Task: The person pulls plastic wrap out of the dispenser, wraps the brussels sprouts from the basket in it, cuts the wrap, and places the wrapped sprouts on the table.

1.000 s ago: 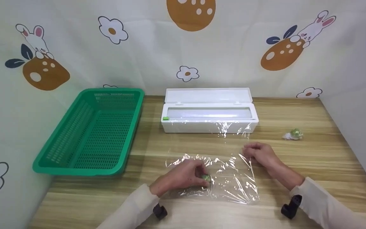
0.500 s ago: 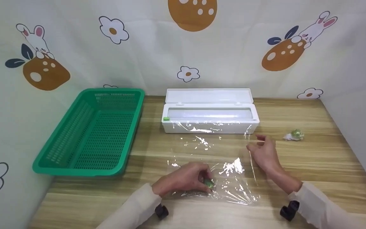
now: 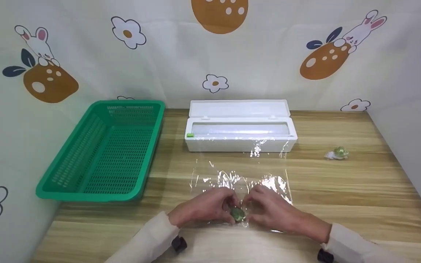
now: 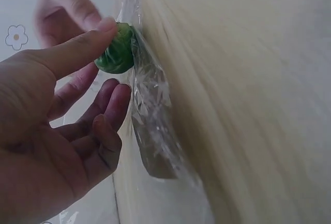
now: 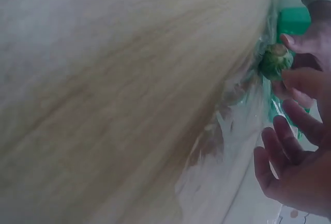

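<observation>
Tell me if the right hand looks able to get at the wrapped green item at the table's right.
Probably yes: only clear film and bare tabletop show between the right hand and the wrapped green item; nothing upright blocks it.

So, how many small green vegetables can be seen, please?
2: one vegetable between the left hand and right hand; one film-wrapped vegetable right of the white box.

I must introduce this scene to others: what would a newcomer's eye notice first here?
The green basket at the left probably catches the eye first. Then comes the open white box at the back, with clear film running forward from it. In front, the left hand holds a small green vegetable.
</observation>
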A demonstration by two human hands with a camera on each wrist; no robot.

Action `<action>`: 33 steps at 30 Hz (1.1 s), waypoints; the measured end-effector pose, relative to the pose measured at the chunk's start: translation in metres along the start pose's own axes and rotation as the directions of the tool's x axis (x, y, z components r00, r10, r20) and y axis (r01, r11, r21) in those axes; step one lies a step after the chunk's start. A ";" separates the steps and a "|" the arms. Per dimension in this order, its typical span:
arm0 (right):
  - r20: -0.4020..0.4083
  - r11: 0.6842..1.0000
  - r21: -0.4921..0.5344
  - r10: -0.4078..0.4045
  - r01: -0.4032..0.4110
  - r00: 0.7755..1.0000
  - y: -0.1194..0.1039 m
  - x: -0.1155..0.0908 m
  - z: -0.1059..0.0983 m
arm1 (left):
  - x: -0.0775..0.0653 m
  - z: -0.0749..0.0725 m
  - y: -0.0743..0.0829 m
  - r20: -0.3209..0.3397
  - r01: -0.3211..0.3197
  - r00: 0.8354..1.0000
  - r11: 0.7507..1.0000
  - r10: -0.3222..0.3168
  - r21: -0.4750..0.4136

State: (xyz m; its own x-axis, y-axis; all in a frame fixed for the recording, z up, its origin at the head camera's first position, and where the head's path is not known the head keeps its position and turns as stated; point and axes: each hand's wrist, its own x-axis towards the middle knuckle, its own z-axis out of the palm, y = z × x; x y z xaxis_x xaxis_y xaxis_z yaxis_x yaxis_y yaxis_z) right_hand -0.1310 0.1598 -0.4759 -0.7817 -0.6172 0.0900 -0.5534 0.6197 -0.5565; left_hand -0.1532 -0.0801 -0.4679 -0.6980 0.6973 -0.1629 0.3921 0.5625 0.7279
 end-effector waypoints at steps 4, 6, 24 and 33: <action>0.052 0.995 -0.081 -0.048 0.052 0.997 -0.005 0.000 0.004 | -0.005 -0.001 -0.001 0.002 -0.003 1.000 0.998 0.003 0.070; 0.052 0.990 -0.112 -0.083 0.088 0.995 -0.008 0.000 0.007 | -0.006 -0.001 -0.001 0.004 -0.008 1.000 0.993 0.008 0.117; 0.080 0.981 -0.115 -0.150 0.158 0.985 -0.012 0.011 0.014 | -0.004 -0.002 0.001 0.037 -0.073 0.997 0.971 0.066 0.228; 0.094 0.974 -0.160 -0.149 0.163 0.984 -0.012 0.010 0.007 | -0.004 -0.007 -0.001 0.080 -0.044 0.996 0.991 0.034 0.124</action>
State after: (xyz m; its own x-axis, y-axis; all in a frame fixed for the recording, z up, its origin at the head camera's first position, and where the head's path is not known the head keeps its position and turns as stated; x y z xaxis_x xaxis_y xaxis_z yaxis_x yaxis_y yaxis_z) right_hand -0.1298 0.1428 -0.4740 -0.6598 -0.7456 0.0936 -0.7120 0.5804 -0.3951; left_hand -0.1549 -0.0863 -0.4634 -0.6343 0.7492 -0.1904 0.4939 0.5823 0.6458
